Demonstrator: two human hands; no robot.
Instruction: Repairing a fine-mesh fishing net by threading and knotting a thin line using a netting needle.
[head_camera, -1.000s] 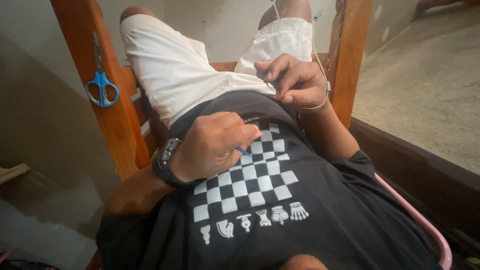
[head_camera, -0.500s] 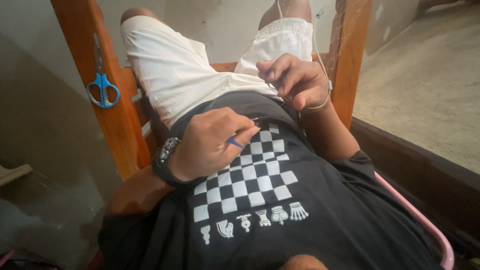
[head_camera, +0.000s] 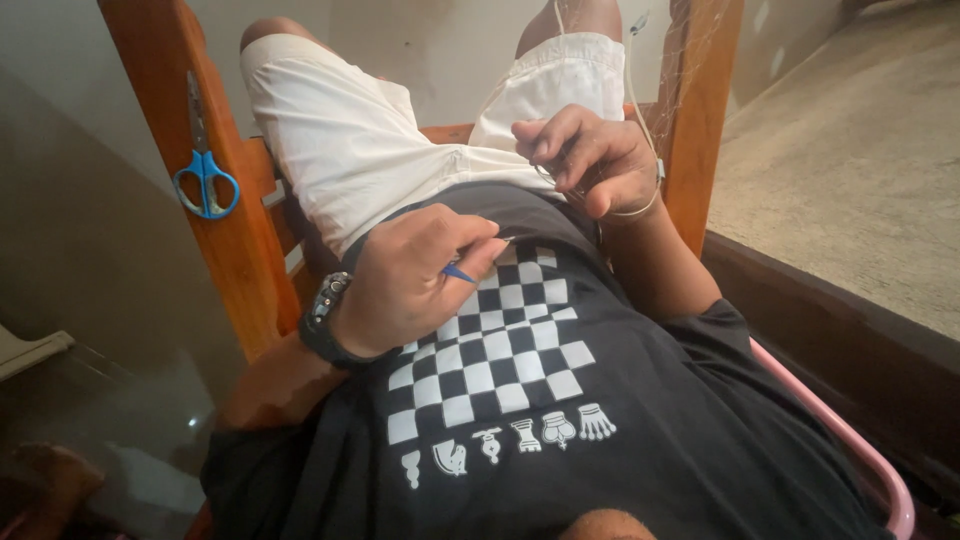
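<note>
My left hand (head_camera: 410, 285), with a dark watch (head_camera: 325, 315) on its wrist, rests on my black shirt with a chessboard print (head_camera: 510, 350). It pinches a small blue-handled tool (head_camera: 460, 272) whose thin metal tip points right. My right hand (head_camera: 595, 160) is curled over my lap at the hem of my white shorts (head_camera: 340, 140), its fingers closed on a thin pale cord (head_camera: 636, 90). The cord runs upward and also loops around that wrist. The two hands are a short way apart.
Blue-handled scissors (head_camera: 205, 180) hang on the left wooden post (head_camera: 150, 60). A second wooden post (head_camera: 700, 130) at the right carries fine netting (head_camera: 705, 40). A pink tube (head_camera: 850, 440) runs along my right side, beside a dark ledge and rough floor (head_camera: 850, 150).
My left hand has turned slightly, so the blue tool shows more. My right hand has barely shifted on the cord.
</note>
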